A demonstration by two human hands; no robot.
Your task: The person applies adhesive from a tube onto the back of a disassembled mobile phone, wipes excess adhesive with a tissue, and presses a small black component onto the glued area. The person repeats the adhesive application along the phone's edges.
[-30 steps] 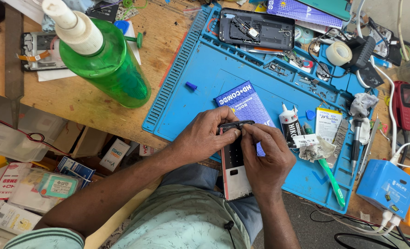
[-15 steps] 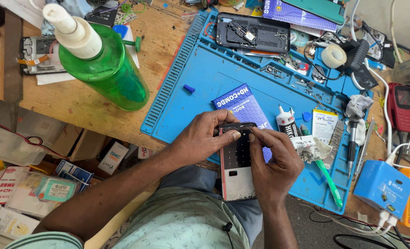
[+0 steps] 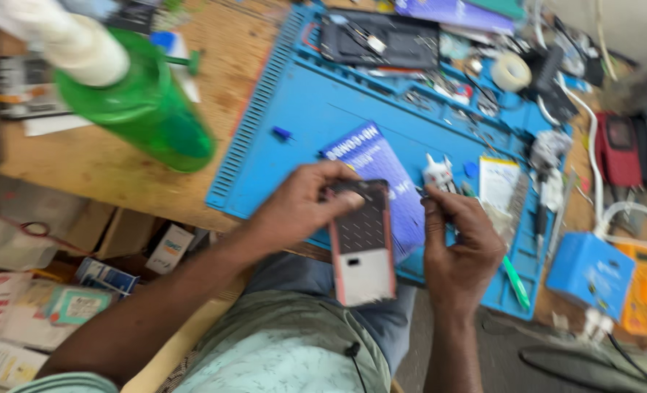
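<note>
Fingers of the left hand (image 3: 302,207) curl around the top end of a small keypad phone (image 3: 360,244), gripping it face up over the near edge of the blue work mat (image 3: 316,116). Left of the mat stands a green bottle (image 3: 145,109) on the wooden bench. Right of the phone, the right hand (image 3: 463,244) is closed in a pinch on a thin tool, too blurred to identify, its tip just off the phone's upper corner. This looks like prying or picking at the handset's top edge; it calls for a steady phone and a fine, light tool tip.
</note>
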